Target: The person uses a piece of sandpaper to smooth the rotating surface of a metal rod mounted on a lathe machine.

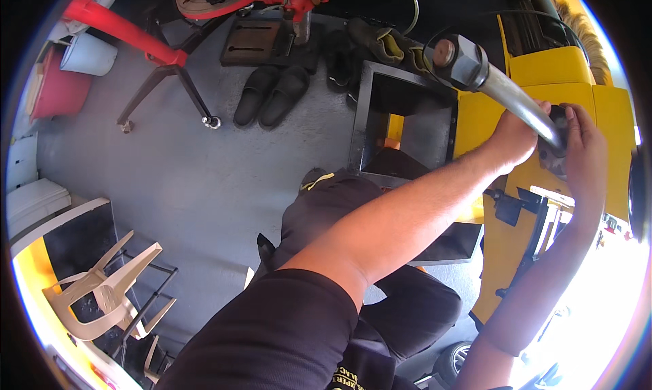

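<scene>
A thick metal shaft [519, 101] with a large hex nut [464, 63] on its upper end rises toward me at the right. At its lower end sits a dark metal fitting [554, 160], partly covered by my fingers. My left hand [517, 140] grips this fitting from the left, its fingertips tucked behind the shaft. From the right, my right hand [585, 145] closes around the same fitting, with its fingers curled over the top edge. A yellow machine body [475, 122] lies under and around both hands.
A black metal frame [363, 118] stands left of the yellow body. Black slippers [282, 98] and other shoes [377, 40] lie on the grey floor. A red stand [129, 30] is at upper left, and beige plastic chairs [102, 302] at lower left. Bright light washes out the lower right.
</scene>
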Available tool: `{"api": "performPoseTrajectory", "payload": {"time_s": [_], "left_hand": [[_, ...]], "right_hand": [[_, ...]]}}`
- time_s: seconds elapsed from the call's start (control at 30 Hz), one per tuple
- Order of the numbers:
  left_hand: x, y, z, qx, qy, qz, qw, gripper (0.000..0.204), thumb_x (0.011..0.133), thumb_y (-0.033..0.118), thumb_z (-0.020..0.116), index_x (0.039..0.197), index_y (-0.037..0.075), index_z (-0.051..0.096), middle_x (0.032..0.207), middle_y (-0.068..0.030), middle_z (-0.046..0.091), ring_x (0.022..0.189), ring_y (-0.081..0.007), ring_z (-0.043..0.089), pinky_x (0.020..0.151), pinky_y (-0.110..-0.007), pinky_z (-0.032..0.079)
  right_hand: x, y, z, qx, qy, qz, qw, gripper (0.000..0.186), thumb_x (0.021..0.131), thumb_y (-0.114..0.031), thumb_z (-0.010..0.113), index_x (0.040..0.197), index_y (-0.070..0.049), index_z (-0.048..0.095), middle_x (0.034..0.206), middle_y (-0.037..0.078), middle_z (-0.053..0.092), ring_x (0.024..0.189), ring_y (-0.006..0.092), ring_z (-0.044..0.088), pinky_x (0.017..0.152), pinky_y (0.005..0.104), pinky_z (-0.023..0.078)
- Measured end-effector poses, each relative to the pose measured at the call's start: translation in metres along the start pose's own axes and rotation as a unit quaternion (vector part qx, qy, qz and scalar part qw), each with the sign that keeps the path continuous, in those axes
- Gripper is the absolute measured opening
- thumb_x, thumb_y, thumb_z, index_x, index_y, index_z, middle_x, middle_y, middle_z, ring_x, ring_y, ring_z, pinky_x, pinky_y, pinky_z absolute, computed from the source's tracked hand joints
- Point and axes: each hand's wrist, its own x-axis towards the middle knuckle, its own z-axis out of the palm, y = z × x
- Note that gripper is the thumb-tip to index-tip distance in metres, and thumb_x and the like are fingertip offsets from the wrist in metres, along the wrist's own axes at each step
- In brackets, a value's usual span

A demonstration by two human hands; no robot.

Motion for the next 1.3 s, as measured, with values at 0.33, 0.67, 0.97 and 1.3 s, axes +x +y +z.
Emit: {"api": "performPoseTrajectory", "payload": {"time_s": [0.33,0.67,0.97,1.3], "left_hand": [[0.001,-0.005,-0.009,0.04,-0.017,0.017,0.999,0.026,0.112,0.02,0.044,0.117,0.001,0.062,0.109,-0.0124,0.065,0.1,-0.0182,0.062,0.09,-0.036,0.048],[-0.016,0.01,-0.008,0.009,0.021,0.01,1.0,0.028,0.112,0.02,0.045,0.127,0.001,0.058,0.117,-0.0114,0.065,0.107,-0.0186,0.062,0.093,-0.036,0.049],[-0.001,0.002,-0.004,-0.056,-0.04,0.056,0.996,0.03,0.112,0.022,0.045,0.12,0.001,0.065,0.114,-0.0106,0.066,0.107,-0.017,0.062,0.094,-0.034,0.049],[-0.002,-0.013,-0.011,0.122,0.02,0.056,0.991,0.03,0.113,0.023,0.045,0.115,0.001,0.064,0.105,-0.0101,0.067,0.099,-0.016,0.062,0.089,-0.035,0.05]], "right_hand": [[0.003,0.01,0.014,-0.032,0.031,-0.114,0.992,0.034,0.109,-0.026,0.05,0.122,-0.001,0.07,0.094,0.015,0.074,0.078,0.0262,0.072,0.076,0.0347,0.055],[0.025,-0.011,-0.011,0.134,-0.128,0.002,0.983,0.031,0.108,-0.024,0.055,0.121,-0.001,0.07,0.1,0.011,0.075,0.088,0.0172,0.071,0.083,0.0287,0.052],[0.003,-0.002,-0.002,0.011,-0.061,-0.068,0.996,0.032,0.107,-0.025,0.057,0.123,0.0,0.07,0.103,0.015,0.076,0.093,0.0205,0.072,0.088,0.033,0.053],[0.023,-0.02,-0.007,0.0,-0.139,0.024,0.99,0.034,0.106,-0.027,0.058,0.121,0.0,0.072,0.092,0.016,0.075,0.082,0.0273,0.074,0.08,0.035,0.056]]}}
